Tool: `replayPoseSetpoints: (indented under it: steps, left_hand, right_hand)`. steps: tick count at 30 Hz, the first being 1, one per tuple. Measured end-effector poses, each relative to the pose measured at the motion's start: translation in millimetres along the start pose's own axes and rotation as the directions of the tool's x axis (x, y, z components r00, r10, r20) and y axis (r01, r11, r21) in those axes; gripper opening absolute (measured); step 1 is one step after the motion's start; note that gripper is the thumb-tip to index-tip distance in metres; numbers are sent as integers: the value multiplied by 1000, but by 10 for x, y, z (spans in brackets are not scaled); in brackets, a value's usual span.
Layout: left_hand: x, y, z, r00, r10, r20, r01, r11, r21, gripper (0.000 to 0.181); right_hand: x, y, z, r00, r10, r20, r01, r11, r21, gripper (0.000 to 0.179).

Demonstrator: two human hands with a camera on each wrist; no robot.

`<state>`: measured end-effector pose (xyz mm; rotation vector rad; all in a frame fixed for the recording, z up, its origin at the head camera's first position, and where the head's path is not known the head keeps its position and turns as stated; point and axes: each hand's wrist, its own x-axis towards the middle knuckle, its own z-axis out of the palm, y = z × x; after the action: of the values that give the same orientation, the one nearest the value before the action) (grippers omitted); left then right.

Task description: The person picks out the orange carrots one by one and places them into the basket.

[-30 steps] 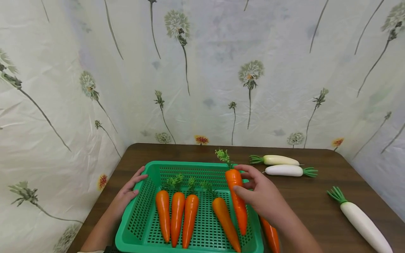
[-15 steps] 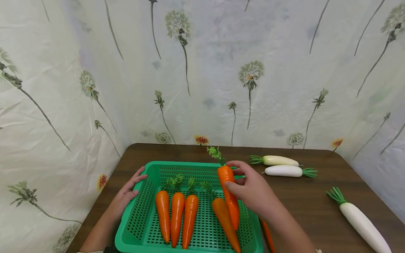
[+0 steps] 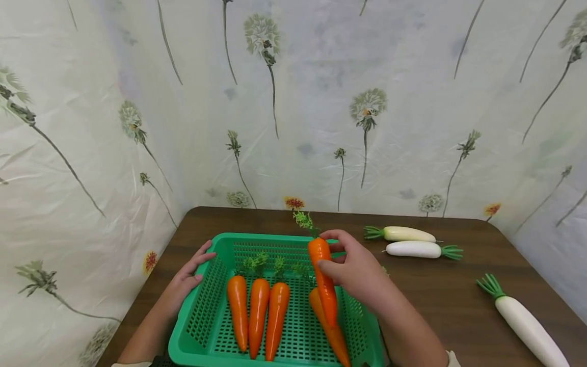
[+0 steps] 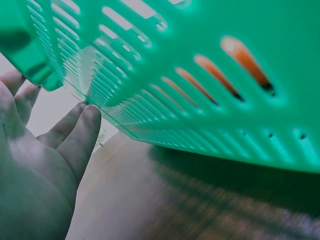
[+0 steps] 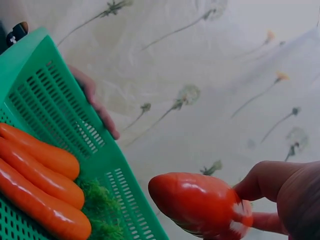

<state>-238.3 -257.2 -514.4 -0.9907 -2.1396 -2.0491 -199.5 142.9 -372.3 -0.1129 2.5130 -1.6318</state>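
In the head view my right hand point(image 3: 350, 265) holds a carrot point(image 3: 323, 278) by its upper part, thumb on the near side and fingers behind. Its green top point(image 3: 304, 221) points up and away, and its tip overlaps another carrot point(image 3: 337, 336) in the basket. The right wrist view shows the held carrot point(image 5: 200, 202) end-on between the fingertips. My left hand point(image 3: 183, 285) rests with extended fingers against the left side of the green plastic basket point(image 3: 275, 237); the left wrist view has those fingers point(image 4: 82, 135) at its slotted outer wall. Three more carrots point(image 3: 259, 318) lie side by side inside.
The basket stands on a dark brown wooden table point(image 3: 440, 306). Toward the back right lie a pale radish point(image 3: 410, 234) and a white radish point(image 3: 415, 249); a larger white radish point(image 3: 527, 321) lies near the right edge. A flower-patterned curtain point(image 3: 312, 102) hangs behind.
My right hand has moved the carrot leftward, from near the basket's right side to over the carrot lying there. My left hand has stayed at the basket's left side.
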Motion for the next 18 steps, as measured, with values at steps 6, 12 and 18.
replayPoseSetpoints:
  steps: [6,12,18]
  left_hand:
    - [-2,-4,-9,1000,-11,-7,11,1000,3,45]
    - [-6,8,-5,1000,-14,-5,14,1000,8,45]
    - [-2,35,16,1000,-17,-5,17,1000,-4,45]
  right_hand:
    - [52,-50,109,1000,-20,11,20,1000,-19,49]
    - [100,-80,195,999,-12,35,11,1000,16,50]
    - [109,-68,248,999,7,39,-8,999,32,50]
